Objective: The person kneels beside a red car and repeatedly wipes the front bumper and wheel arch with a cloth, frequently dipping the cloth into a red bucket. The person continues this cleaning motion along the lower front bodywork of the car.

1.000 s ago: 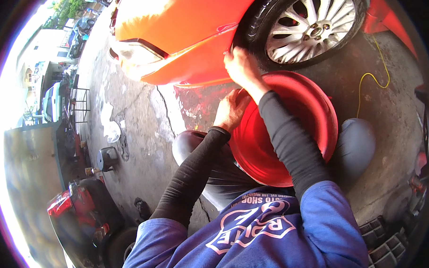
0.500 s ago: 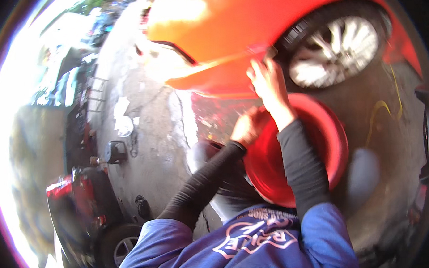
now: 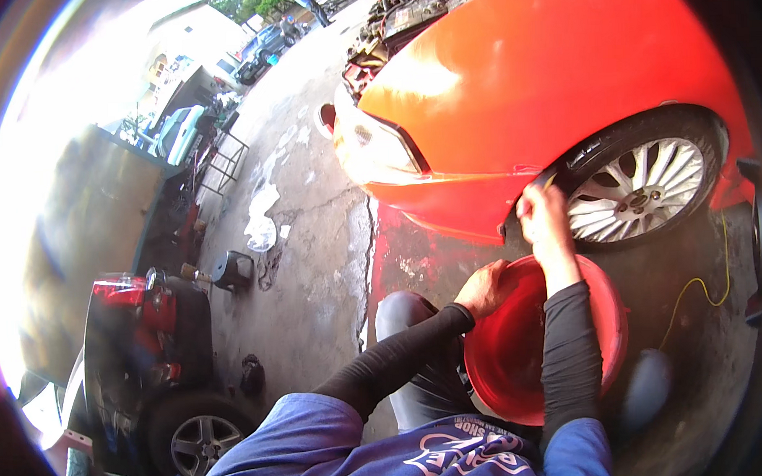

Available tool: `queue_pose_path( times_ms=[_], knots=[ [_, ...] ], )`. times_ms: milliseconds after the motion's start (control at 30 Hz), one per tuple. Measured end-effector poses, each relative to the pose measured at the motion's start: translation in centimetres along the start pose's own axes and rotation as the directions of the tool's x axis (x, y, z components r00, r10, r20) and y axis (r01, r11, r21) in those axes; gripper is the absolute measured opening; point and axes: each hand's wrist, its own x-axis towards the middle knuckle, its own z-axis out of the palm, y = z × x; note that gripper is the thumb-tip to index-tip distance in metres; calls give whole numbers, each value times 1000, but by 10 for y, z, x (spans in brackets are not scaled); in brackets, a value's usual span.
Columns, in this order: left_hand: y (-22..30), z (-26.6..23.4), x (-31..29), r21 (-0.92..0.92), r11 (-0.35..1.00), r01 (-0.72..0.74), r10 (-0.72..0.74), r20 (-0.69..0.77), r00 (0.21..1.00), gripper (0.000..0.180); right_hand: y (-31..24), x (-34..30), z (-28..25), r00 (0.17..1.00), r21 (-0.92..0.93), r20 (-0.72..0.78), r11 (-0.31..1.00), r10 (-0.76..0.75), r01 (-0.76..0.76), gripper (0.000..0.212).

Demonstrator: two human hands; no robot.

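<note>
Basin (image 3: 493,360), red, round and wide, between the knees and just below the front wheel (image 3: 635,195) of a red car (image 3: 495,142). Left hand (image 3: 482,290) at the basin's upper left rim, palm down, fingers close together; cannot tell whether gripping that rim or only resting there. Right hand (image 3: 545,222) above the basin, raised to the rear edge of the front fender (image 3: 480,205), right beside the tyre. Fingers bent inward, spread narrow; cannot tell about any small thing between them, nor about contact with the paint. Right forearm across the basin, left forearm coming in from the left, both in black sleeves (image 3: 406,352) under a blue shirt (image 3: 279,435) with white print.

Around the basin, left knee (image 3: 404,311) to one side and right knee (image 3: 648,388), blurred, to the other. On the car, silver multi-spoke rim within the black tyre, clear headlight (image 3: 386,150) farther forward, engine parts (image 3: 399,23) exposed beyond. Right of the wheel, thin yellow cord (image 3: 695,286) curving over the concrete floor (image 3: 314,257). Farther left, dark stool (image 3: 231,270), crumpled white material (image 3: 263,215) and, near the lower corner, black vehicle (image 3: 149,334) with red lamps.
</note>
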Motion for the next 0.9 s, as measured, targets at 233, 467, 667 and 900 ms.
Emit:
queue_pose_path(
  times_ms=[233, 467, 667, 900],
  knots=[
    [-8, 5, 6, 1, 1000, -3, 3, -63, 998, 34, 17, 7, 11, 995, 210, -10, 973, 99, -94, 25],
    [9, -4, 0, -32, 999, 37, -39, -60, 997, 37, 40, -4, -3, 994, -8, 91, 998, 60, -59, 31],
    [27, -10, -1, 114, 977, 182, -183, -1, 983, 57, 44, -8, -57, 988, 455, 141, 882, 63, -121, 42],
    [28, -9, 0, 8, 961, 275, -275, 41, 960, 42, 45, 8, -61, 996, 123, 81, 992, -24, 14, 37]
  ],
)
